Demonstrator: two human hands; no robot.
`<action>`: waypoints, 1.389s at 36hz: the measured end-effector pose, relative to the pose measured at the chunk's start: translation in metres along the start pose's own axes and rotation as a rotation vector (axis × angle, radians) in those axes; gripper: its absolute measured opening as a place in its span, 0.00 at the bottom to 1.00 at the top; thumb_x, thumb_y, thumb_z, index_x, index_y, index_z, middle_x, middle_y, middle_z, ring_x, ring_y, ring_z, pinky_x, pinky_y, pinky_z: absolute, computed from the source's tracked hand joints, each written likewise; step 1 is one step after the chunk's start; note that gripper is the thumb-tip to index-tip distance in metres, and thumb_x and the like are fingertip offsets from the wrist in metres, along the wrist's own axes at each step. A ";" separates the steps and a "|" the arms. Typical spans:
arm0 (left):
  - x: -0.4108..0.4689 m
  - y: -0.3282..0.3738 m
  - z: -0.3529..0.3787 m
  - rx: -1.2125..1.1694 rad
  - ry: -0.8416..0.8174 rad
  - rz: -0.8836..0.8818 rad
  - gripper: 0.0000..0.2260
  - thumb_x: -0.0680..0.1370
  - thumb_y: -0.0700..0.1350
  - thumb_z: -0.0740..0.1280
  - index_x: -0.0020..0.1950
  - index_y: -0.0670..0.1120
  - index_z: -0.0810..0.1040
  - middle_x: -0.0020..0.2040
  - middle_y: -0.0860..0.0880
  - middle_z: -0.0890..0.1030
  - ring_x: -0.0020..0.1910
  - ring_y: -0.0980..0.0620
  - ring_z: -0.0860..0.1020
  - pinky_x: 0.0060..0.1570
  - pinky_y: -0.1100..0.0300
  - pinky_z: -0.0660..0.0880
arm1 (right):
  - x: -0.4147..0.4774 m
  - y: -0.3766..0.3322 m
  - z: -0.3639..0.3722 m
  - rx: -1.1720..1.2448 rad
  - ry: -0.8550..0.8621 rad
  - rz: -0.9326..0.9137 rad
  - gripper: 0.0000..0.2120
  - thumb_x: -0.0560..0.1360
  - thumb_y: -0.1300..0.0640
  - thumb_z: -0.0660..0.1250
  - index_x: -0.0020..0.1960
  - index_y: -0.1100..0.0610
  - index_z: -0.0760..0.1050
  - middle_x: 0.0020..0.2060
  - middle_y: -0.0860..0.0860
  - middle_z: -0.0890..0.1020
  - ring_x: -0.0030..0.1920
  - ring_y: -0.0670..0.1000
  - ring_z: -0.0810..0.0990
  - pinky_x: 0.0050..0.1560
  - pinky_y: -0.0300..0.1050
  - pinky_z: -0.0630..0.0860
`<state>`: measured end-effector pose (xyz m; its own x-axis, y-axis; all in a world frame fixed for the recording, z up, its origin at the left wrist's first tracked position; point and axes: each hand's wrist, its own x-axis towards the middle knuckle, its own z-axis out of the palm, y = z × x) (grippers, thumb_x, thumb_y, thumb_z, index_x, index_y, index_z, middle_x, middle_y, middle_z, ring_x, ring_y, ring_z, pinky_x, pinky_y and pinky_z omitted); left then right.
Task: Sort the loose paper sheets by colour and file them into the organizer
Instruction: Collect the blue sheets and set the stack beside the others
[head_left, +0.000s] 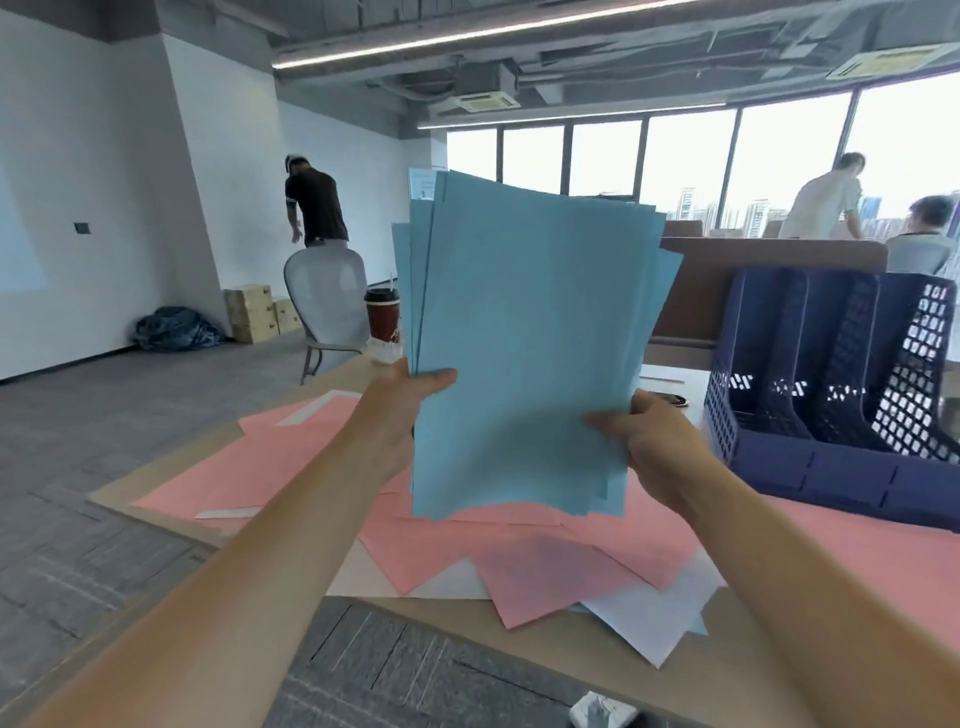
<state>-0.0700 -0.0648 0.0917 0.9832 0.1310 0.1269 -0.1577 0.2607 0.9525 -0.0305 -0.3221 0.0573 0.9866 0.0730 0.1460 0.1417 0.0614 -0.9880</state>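
**Now: Square the Blue Stack Before Filing**

We hold the blue sheets (530, 338) upright in front of us, above the scattered pink sheets (545, 566) and a few white sheets (649, 618) on the counter (545, 649). The left hand (410, 400) pinches the stack at its lower left edge, with the thumb across the front face. The right hand (649, 441) pinches the lower right edge the same way. On both hands the remaining fingers are behind the paper and hidden. The organizer (831, 415) stands on the counter to our right, near the stack but apart from it. Its slots look empty from this angle.

Recommended procedure, in our judgement:

1. The sheets are fanned, and their top and side edges do not align. We ease both pinches slightly and tap the bottom edge on the counter so that the sheets drop level.
2. We tap on a flat area, not on a raised corner of a pink sheet.
3. The rear face is hidden from us, so we check that no pink or white sheet rides along behind.
4. We lower the squared stack into one slot, bottom edge first, and leave the other slots for the remaining colours.

Caution: a tight pinch stops the sheets sliding level, and thin paper is likely to buckle if forced against a slot wall.
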 end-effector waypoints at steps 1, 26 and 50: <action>0.000 -0.003 0.000 0.013 -0.010 0.008 0.17 0.77 0.34 0.68 0.65 0.43 0.77 0.57 0.41 0.83 0.55 0.39 0.82 0.55 0.42 0.79 | -0.001 0.005 0.002 0.007 0.000 0.004 0.12 0.72 0.69 0.71 0.55 0.62 0.82 0.49 0.55 0.87 0.51 0.59 0.85 0.58 0.57 0.80; 0.006 -0.012 -0.014 0.103 0.000 0.085 0.12 0.75 0.41 0.72 0.58 0.41 0.81 0.53 0.45 0.85 0.54 0.45 0.83 0.56 0.51 0.78 | 0.005 -0.009 0.016 0.017 -0.032 -0.079 0.16 0.71 0.62 0.75 0.58 0.58 0.81 0.52 0.51 0.86 0.53 0.54 0.85 0.60 0.56 0.79; 0.011 -0.004 -0.009 0.131 0.008 0.209 0.17 0.70 0.46 0.76 0.57 0.44 0.82 0.54 0.46 0.85 0.54 0.45 0.83 0.62 0.44 0.76 | -0.002 -0.022 0.024 0.102 -0.064 -0.140 0.17 0.71 0.59 0.76 0.58 0.58 0.81 0.52 0.52 0.86 0.52 0.54 0.86 0.55 0.51 0.80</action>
<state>-0.0597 -0.0557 0.0869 0.9295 0.1772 0.3235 -0.3441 0.1006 0.9335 -0.0375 -0.3002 0.0804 0.9503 0.1197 0.2876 0.2649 0.1753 -0.9482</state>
